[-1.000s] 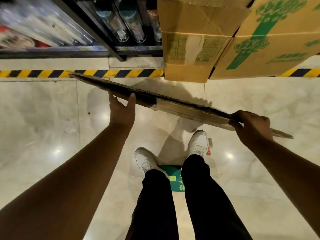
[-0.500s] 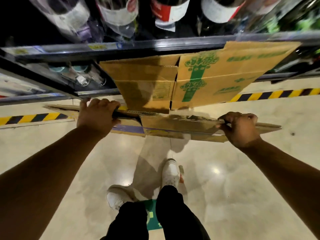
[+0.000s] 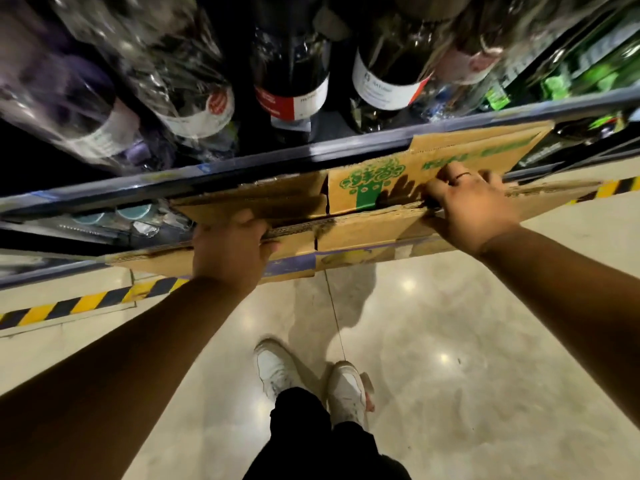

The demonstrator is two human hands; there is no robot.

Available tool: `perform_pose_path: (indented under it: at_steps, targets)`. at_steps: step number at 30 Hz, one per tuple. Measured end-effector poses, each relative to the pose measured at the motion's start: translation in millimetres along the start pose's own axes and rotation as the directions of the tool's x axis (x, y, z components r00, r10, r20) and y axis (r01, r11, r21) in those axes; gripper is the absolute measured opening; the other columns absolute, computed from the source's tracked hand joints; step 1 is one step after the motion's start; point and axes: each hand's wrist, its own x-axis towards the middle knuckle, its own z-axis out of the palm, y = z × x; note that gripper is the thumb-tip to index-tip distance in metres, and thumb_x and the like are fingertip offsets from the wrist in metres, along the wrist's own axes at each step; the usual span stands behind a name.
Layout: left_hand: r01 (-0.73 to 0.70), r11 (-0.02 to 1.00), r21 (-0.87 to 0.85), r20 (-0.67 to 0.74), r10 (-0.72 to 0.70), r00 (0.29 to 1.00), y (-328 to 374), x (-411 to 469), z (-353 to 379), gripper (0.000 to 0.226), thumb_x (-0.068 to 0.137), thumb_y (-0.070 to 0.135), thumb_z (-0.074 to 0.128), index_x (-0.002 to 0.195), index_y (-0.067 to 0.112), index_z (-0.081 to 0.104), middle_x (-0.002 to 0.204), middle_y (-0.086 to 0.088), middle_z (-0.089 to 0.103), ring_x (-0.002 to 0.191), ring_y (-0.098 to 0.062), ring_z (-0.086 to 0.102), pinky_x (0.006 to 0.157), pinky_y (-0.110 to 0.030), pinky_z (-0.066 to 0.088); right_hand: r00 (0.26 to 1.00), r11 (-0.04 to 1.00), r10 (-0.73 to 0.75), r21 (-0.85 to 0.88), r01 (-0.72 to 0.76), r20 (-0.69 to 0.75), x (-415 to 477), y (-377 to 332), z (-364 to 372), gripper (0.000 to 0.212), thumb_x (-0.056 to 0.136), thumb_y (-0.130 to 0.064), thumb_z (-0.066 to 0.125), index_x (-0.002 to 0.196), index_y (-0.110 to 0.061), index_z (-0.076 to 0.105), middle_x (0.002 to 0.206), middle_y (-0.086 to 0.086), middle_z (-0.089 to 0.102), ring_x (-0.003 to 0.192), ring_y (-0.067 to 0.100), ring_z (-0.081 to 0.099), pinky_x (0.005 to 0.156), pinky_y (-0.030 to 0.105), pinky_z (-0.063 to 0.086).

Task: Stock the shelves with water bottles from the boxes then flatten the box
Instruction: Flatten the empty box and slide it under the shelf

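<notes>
Two hands hold a flattened cardboard box (image 3: 363, 232) level in front of a shelf (image 3: 242, 168), well above the floor (image 3: 467, 341). The left hand (image 3: 232, 247) grips the box near its left half, its fingers curled over the far edge. The right hand (image 3: 471, 206) clamps the right part, fingers hooked over the same edge, with a ring (image 3: 462, 175) on one finger. The box shows a purple strip along its near underside and reaches beyond both hands. Just behind it a second box (image 3: 377, 183), also flat and printed in green, leans against the shelf front; the right hand's fingertips lie against it and cast shadows on its face. Whether the two boxes touch along their whole length cannot be told. Above the shelf rail stand dark bottles (image 3: 291, 95) with white and red labels, blurred towards the left. Below the rail, left of the left hand, teal-capped bottles (image 3: 133, 213) show on a lower level. Yellow and black tape (image 3: 86, 303) runs along the floor at the shelf's foot. White shoes (image 3: 277, 368) stand on pale glossy tiles below the arms.
</notes>
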Motion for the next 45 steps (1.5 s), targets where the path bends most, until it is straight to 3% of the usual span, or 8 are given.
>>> perform_pose_path:
  at_steps: [6, 16, 24, 29, 33, 36, 39, 45]
  targets:
    - [0.078, 0.997, 0.004, -0.003, -0.078, 0.997, 12, 22, -16, 0.041, 0.097, 0.052, 0.052, 0.11, 0.016, 0.067, 0.114, -0.006, 0.059, 0.097, -0.027, 0.059, 0.069, -0.031, 0.028, 0.996, 0.998, -0.014, 0.056, 0.009, 0.09, 38, 1, -12, 0.093, 0.074, -0.036, 0.081, 0.15, -0.018, 0.03, 0.149, 0.016, 0.031, 0.125, 0.041, 0.041, 0.103, 0.047, 0.039]
    - [0.102, 0.995, 0.018, 0.041, -0.103, 0.994, 44, 34, 4, 0.04, 0.098, 0.053, 0.05, 0.114, 0.02, 0.066, 0.112, -0.002, 0.059, 0.103, -0.026, 0.057, 0.076, -0.034, 0.028, 0.979, 0.995, -0.095, -0.019, 0.1, 0.181, 66, 22, 0, 0.104, 0.075, -0.05, 0.075, 0.156, -0.03, 0.013, 0.151, 0.012, 0.033, 0.137, 0.037, 0.027, 0.111, 0.048, 0.024]
    - [0.173, 0.984, -0.031, 0.019, -0.173, 0.985, 43, 33, 22, 0.036, 0.095, 0.05, 0.058, 0.105, 0.017, 0.07, 0.107, -0.005, 0.062, 0.1, -0.03, 0.06, 0.086, -0.039, 0.041, 0.984, 0.984, -0.175, -0.016, 0.176, 0.039, 72, 21, 12, 0.065, 0.067, -0.045, 0.081, 0.124, -0.024, 0.057, 0.149, 0.016, 0.026, 0.127, 0.042, 0.03, 0.106, 0.051, 0.025]
    - [0.137, 0.99, 0.019, -0.024, -0.137, 0.99, 49, 24, 32, 0.034, 0.085, 0.042, 0.073, 0.094, 0.009, 0.074, 0.098, -0.013, 0.063, 0.093, -0.037, 0.062, 0.08, -0.047, 0.048, 0.977, 0.982, -0.187, 0.056, 0.182, 0.101, 65, 25, 27, 0.054, 0.079, -0.04, 0.073, 0.124, -0.019, 0.052, 0.13, 0.017, 0.052, 0.121, 0.036, 0.045, 0.109, 0.047, 0.024]
    - [0.148, 0.989, 0.017, -0.068, -0.147, 0.987, 56, 21, 33, 0.033, 0.078, 0.035, 0.08, 0.094, 0.007, 0.073, 0.099, -0.016, 0.059, 0.097, -0.043, 0.056, 0.078, -0.053, 0.049, 0.98, 0.978, -0.183, 0.121, 0.173, 0.076, 55, 24, 35, 0.053, 0.082, -0.025, 0.073, 0.125, -0.007, 0.048, 0.118, 0.021, 0.059, 0.107, 0.04, 0.054, 0.083, 0.046, 0.045]
    - [0.159, 0.987, -0.006, -0.074, -0.159, 0.985, 56, 24, 37, 0.035, 0.074, 0.032, 0.084, 0.091, 0.005, 0.068, 0.099, -0.02, 0.057, 0.093, -0.044, 0.058, 0.074, -0.055, 0.051, 0.972, 0.984, -0.172, 0.077, 0.161, 0.158, 59, 21, 32, 0.054, 0.087, -0.034, 0.069, 0.134, -0.018, 0.046, 0.127, 0.014, 0.055, 0.118, 0.035, 0.049, 0.088, 0.043, 0.048]
    - [0.135, 0.991, -0.01, -0.103, -0.135, 0.985, 52, 27, 41, 0.038, 0.071, 0.03, 0.087, 0.089, 0.004, 0.066, 0.098, -0.022, 0.056, 0.089, -0.045, 0.058, 0.073, -0.055, 0.051, 0.964, 0.984, -0.179, 0.024, 0.177, 0.198, 66, 22, 32, 0.046, 0.09, -0.042, 0.064, 0.131, -0.027, 0.049, 0.118, 0.009, 0.062, 0.119, 0.031, 0.048, 0.085, 0.038, 0.048]
    - [0.164, 0.984, -0.075, -0.216, -0.177, 0.96, 51, 31, 46, 0.063, 0.071, 0.034, 0.086, 0.111, 0.008, 0.045, 0.109, -0.026, 0.056, 0.095, -0.045, 0.057, 0.078, -0.053, 0.049, 0.967, 0.985, -0.173, 0.033, 0.17, 0.187, 64, 23, 30, 0.032, 0.094, -0.044, 0.06, 0.122, -0.03, 0.052, 0.1, 0.009, 0.066, 0.099, 0.03, 0.06, 0.073, 0.033, 0.046]
